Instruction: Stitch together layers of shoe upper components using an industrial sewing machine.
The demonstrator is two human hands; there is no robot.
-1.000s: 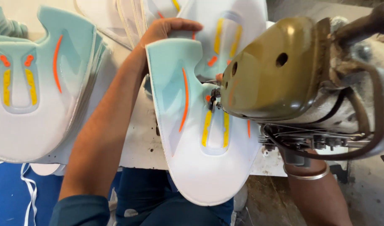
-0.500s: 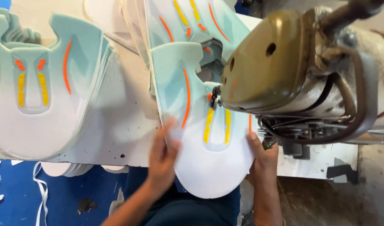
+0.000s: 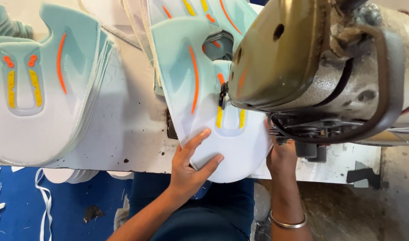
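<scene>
White desk, a bit scuffed and spotted, blue floor below it with scraps lying around. A big sewing machine takes up the right side. Under its needle area sits a shoe upper panel, mint fading to white, with orange and yellow stripes. The left hand lies flat with fingers spread on the panel's white rounded end, pressing it down rather than gripping. The right hand is at the panel's right edge, half hidden under the machine, so can't tell how it holds. A stack of matching panels sits off to the left. Compared to half a second ago, both hands are about where they were, and the view is just closer in.
</scene>
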